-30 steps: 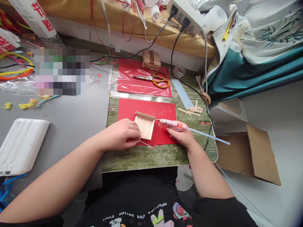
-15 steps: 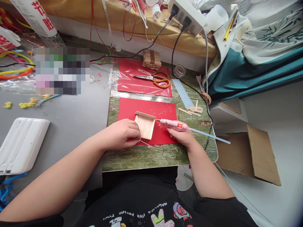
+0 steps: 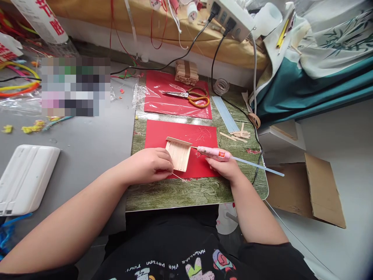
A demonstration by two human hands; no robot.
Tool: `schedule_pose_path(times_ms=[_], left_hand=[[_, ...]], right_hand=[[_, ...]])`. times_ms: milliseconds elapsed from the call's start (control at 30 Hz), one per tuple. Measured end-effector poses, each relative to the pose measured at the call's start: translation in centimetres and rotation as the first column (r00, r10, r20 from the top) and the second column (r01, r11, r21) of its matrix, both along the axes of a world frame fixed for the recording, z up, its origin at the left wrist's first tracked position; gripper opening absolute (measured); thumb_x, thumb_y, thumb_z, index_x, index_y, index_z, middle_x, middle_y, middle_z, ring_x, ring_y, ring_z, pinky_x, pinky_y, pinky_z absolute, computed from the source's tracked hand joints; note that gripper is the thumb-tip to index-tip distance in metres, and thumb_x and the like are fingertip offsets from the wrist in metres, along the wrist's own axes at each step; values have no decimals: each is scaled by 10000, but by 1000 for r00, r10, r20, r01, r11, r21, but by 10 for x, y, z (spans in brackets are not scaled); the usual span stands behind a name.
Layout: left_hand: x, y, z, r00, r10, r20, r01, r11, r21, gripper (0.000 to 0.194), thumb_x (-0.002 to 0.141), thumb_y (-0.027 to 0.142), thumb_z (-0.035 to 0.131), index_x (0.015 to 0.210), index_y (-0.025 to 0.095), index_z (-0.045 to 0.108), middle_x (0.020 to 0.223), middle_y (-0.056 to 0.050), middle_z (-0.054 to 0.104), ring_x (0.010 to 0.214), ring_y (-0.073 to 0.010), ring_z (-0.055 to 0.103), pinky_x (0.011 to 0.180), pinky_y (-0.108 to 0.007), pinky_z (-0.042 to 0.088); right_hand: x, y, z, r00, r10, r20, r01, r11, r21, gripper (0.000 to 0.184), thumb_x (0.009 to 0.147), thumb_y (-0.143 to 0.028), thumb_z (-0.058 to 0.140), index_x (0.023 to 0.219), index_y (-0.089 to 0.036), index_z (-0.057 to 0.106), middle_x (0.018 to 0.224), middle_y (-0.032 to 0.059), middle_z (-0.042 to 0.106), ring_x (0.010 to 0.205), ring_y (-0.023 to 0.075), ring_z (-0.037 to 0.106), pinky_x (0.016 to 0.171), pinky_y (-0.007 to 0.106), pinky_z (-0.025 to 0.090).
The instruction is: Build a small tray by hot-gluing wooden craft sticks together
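A small panel of pale craft sticks (image 3: 179, 156), with a raised strip along its far edge, lies on a red sheet (image 3: 157, 132). My left hand (image 3: 154, 165) is closed at the panel's left side, fingers curled against it. From under those fingers a thin craft stick (image 3: 180, 177), seen edge-on, points toward the table's front. My right hand (image 3: 225, 167) grips a pink hot glue gun (image 3: 214, 153), its nozzle at the panel's far right corner. A long translucent glue stick (image 3: 259, 166) sticks out of the gun's rear.
Beyond the red sheet, scissors (image 3: 188, 95) lie on a wrapped red pack (image 3: 154, 103) beside a bundle of craft sticks (image 3: 186, 73). Spare glue sticks (image 3: 224, 114) and loose craft sticks (image 3: 240, 135) are at right. A black cable (image 3: 243, 112) runs down the right side.
Almost nothing differs. Both hands, the panel and the glue gun keep their places; the view has shifted very slightly.
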State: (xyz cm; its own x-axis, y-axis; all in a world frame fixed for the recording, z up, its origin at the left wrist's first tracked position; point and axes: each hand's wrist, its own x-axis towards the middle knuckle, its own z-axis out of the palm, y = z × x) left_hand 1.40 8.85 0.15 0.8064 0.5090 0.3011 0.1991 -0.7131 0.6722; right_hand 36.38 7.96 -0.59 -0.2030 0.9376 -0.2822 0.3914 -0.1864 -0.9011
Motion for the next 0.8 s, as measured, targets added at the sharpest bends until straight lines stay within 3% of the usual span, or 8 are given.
schedule_pose_path(times_ms=[400,633,800], left_hand=[[1,0,0,1000,1,-4,-1,1000,2,147,1011,208,617,975,224,759,1000,-63,785,1009,-205,702,916,-347,564],[1,0,0,1000,2,-5,-2,1000,-3,143,1009,206,622,974,223,759,999,-61,786,1008,-206,704,919,-342,563],[1,0,0,1000,2,-10,-2,1000,-2,135,1001,202,632,987,230,764,1006,-58,788,1019,-209,705,920,-342,563]], right_hand=[[-3,1,1,999,7,-48,-6,1000,13,284,903,-316,768,1183,-304,809,1022,54,834,1136,332,771,950,490,688],[0,0,-2,1000,1,-12,-1,1000,8,354,893,-328,758,1238,-265,803,945,69,823,1028,324,782,850,480,693],[3,0,-3,998,-16,66,15,1000,23,379,849,-338,782,1219,-264,817,1018,71,830,925,296,778,754,443,672]])
